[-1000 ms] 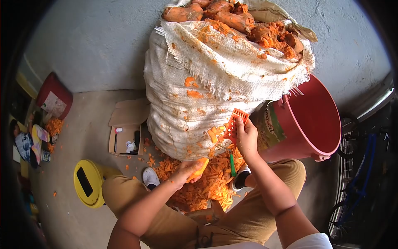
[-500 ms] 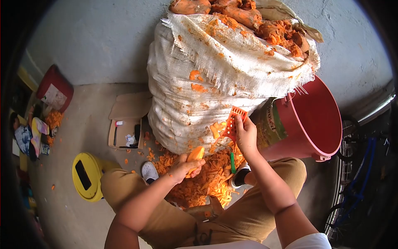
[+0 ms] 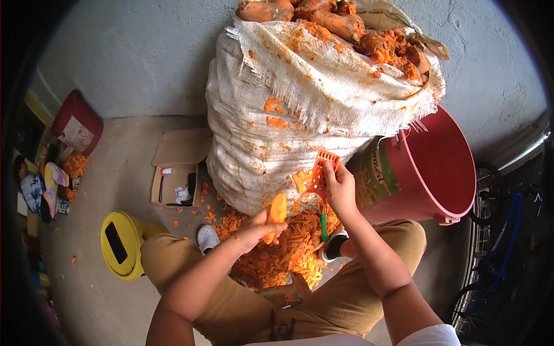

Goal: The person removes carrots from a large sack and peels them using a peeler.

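An orange peeled piece [image 3: 277,212] stands upright in my left hand [image 3: 254,230], its fingers wrapped round the lower part. My right hand [image 3: 341,190] is closed on a red perforated tool [image 3: 323,168], held in front of the white sack [image 3: 254,144]. The sack is stained orange, and brownish-orange roots [image 3: 334,24] fill its open top. Below my hands a heap of orange peelings [image 3: 277,259] lies on the floor between my feet, and a green-handled tool [image 3: 324,227] rests on it.
A large red bucket [image 3: 404,199] lies tilted right of the sack. To the left are an open cardboard box [image 3: 154,187] and a yellow container [image 3: 134,242] with a dark phone-like object on its lid. Another person [image 3: 33,187] is at far left by a dark red bucket [image 3: 75,124].
The view has tilted slightly down since a second ago. My left hand has turned the orange piece from slanted to upright and raised it. My right hand still holds the red tool.
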`<state>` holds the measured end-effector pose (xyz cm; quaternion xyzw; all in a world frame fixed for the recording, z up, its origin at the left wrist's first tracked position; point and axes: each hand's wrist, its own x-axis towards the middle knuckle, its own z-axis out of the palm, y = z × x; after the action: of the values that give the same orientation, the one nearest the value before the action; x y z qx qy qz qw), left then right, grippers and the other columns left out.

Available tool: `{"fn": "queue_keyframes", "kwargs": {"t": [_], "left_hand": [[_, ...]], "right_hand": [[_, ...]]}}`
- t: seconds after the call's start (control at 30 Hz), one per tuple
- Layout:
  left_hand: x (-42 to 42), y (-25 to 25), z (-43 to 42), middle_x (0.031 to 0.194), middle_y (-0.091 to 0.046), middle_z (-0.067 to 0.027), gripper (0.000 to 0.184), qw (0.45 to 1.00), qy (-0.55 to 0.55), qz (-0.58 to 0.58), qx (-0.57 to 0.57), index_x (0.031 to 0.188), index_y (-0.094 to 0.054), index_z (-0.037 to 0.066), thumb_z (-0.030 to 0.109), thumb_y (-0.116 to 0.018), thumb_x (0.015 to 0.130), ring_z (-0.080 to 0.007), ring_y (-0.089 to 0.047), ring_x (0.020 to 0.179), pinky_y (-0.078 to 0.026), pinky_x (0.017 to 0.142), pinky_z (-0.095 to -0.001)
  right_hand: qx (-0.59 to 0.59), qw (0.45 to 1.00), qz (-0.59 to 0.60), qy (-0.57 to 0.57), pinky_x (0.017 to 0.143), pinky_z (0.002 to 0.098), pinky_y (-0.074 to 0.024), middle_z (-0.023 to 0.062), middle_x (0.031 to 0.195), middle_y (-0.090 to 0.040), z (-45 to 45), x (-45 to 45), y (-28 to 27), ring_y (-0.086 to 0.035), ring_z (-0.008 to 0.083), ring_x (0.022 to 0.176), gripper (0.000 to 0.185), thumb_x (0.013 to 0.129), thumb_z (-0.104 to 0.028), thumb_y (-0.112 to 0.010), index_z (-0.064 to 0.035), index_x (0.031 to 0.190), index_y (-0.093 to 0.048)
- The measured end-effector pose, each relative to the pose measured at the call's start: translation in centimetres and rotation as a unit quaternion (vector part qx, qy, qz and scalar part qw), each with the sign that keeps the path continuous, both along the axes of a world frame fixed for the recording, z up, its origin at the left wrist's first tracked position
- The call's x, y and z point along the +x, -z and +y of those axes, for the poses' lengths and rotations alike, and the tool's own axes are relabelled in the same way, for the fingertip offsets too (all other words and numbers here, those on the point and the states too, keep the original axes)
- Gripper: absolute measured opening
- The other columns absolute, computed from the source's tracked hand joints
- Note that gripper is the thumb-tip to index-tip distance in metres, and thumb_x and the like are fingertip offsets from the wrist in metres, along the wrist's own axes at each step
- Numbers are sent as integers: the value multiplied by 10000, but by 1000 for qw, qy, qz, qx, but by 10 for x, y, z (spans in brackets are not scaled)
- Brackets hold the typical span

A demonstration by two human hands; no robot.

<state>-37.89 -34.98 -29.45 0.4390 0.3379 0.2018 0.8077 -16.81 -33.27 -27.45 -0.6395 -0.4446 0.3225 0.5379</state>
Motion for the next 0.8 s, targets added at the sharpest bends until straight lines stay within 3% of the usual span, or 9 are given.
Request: {"fn": "queue_keyframes", "kwargs": {"t": [0.1, 0.2, 0.4, 0.6, 0.7, 0.8], "left_hand": [[-1, 3, -1, 772, -467, -19, 290, 996, 11, 4, -92, 1011, -392, 79, 243, -537, 820, -95, -479, 588, -442, 486, -221], [-2, 5, 2, 749, -462, -21, 273, 992, 34, 48, -108, 982, -392, 82, 271, -519, 831, -87, -474, 559, -406, 429, -208], [-1, -5, 6, 686, -453, -8, 270, 989, 43, 75, -119, 928, -402, 84, 320, -498, 839, -56, -425, 476, -284, 336, -173], [2, -13, 7, 638, -434, 5, 267, 992, 26, 90, -87, 876, -421, 84, 334, -504, 833, -33, -373, 420, -258, 319, -161], [0, -7, 10, 634, -437, 6, 266, 994, 11, 91, -66, 865, -423, 87, 338, -504, 833, -26, -367, 414, -253, 318, -157], [0, -7, 10, 638, -440, 4, 261, 993, 14, 91, -69, 858, -420, 87, 332, -504, 834, -26, -368, 413, -255, 319, -158]], "right_hand": [[-1, 1000, -19, -6, 494, 277, -430, 106, 611, -585, -2, -2, -6, -545, 123, 526, 267, 857, -223, -482, 30, 863, -569], [5, 1000, -18, -11, 495, 283, -426, 113, 602, -578, -2, -3, -1, -541, 140, 515, 264, 850, -225, -493, 27, 847, -571], [-38, 997, -59, -29, 510, 296, -424, 137, 614, -571, -5, -2, -5, -549, 168, 527, 266, 846, -233, -496, 24, 836, -567], [-18, 997, -58, -46, 495, 308, -418, 131, 585, -562, -7, -7, -5, -544, 200, 505, 271, 849, -237, -489, 24, 822, -560], [-14, 995, -70, -64, 454, 208, -370, -13, 597, -496, -5, -7, 2, -421, 38, 514, 229, 880, -196, -457, 16, 849, -539], [-22, 994, -85, -71, 449, 210, -369, -12, 593, -501, -4, -5, 1, -419, 36, 508, 226, 880, -196, -458, 14, 858, -541]]}}
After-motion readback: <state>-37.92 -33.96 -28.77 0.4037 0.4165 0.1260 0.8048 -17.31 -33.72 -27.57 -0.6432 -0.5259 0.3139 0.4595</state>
